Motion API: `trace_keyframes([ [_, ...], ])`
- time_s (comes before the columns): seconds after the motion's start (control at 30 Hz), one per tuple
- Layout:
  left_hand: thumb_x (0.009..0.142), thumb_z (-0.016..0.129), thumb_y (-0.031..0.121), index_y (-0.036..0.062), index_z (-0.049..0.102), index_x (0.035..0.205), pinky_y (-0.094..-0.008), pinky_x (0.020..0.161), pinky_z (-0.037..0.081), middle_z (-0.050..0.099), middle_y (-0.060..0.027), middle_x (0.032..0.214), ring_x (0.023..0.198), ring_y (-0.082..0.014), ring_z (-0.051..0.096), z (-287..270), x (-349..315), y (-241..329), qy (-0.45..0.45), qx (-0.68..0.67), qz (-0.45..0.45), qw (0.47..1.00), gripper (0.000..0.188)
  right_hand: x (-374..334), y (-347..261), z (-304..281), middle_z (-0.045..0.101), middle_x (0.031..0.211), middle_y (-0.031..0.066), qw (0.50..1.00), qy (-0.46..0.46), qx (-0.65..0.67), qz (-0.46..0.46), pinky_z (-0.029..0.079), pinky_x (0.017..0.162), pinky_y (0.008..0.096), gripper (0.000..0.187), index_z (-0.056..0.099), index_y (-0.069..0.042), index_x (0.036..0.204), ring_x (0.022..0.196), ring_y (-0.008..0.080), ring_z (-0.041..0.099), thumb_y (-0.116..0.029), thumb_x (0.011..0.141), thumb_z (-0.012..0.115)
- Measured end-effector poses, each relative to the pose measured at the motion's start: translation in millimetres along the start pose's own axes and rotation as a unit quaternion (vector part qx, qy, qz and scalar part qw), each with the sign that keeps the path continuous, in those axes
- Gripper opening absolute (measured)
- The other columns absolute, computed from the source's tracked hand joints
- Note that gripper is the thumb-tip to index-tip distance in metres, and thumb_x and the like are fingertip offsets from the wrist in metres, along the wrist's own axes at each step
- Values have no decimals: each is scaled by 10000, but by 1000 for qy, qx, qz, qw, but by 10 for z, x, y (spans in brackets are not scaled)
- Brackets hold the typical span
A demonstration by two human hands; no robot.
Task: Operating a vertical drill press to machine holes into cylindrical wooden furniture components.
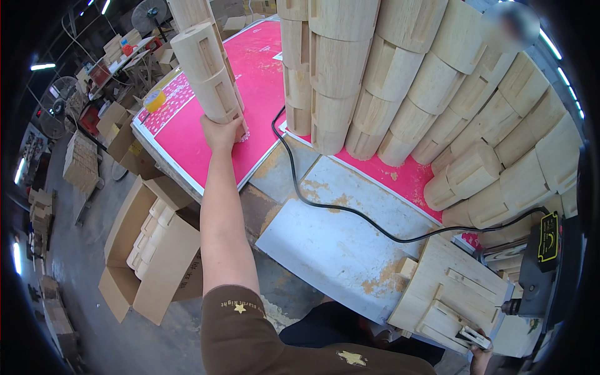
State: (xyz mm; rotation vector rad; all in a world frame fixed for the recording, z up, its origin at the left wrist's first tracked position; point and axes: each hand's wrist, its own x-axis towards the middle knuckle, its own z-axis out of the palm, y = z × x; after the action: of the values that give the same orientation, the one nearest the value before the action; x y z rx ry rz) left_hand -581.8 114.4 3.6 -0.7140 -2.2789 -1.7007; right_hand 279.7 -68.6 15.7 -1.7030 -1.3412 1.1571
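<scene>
My left hand (222, 133) reaches forward and wraps round the base of a stack of pale wooden cylinders (215, 94). The cylinders have rectangular slots cut in their sides, and the stack stands on a bright pink sheet (178, 150). At the lower right, my right hand (481, 357) is mostly hidden and cut off by dark shadow. Its curled fingers are at the end of a small pale piece with a dark slot (474, 337), on a wooden jig board (447, 290). A dark drilling machine (550, 275) points its chuck at the board.
Tall stacks of slotted wooden cylinders (340, 69) line the back and right. A black cable (350, 207) crosses a dusty pale board (331, 240). An open cardboard box (153, 250) with wooden pieces stands on the floor at left. Yellow tape (154, 100) lies at the sheet's left edge.
</scene>
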Motion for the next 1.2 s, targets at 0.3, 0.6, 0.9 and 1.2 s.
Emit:
trace_keyframes([
  [0.3,479,841,241,-49,411,1080,-383,832,462,557,-204,1045,976,-316,569,-315,300,-277,36,49,-21,998,795,-53,-423,176,599,1056,125,986,32,-138,91,407,887,328,384,543,31,1126,992,219,539,-92,771,629],
  [0.6,477,834,232,-62,403,1098,-383,834,460,561,-201,1038,968,-304,574,-117,627,-504,52,39,3,998,811,-205,-446,230,588,1081,124,986,40,-126,103,401,894,323,387,540,27,1132,1002,215,527,-120,783,620],
  [0.9,674,763,167,-47,516,1073,-353,772,488,581,-173,1000,902,-252,579,-173,841,-813,-49,-109,155,981,515,77,-505,387,640,830,85,992,53,-108,47,477,690,293,332,634,5,850,762,163,597,-158,563,677],
  [1.2,704,740,167,-15,410,1181,-391,988,285,313,-219,1279,1228,-291,292,523,-1649,1609,-132,-178,301,928,608,-1,-555,424,629,811,66,989,68,-102,79,464,725,279,298,645,-7,833,763,163,589,-33,539,687],
])
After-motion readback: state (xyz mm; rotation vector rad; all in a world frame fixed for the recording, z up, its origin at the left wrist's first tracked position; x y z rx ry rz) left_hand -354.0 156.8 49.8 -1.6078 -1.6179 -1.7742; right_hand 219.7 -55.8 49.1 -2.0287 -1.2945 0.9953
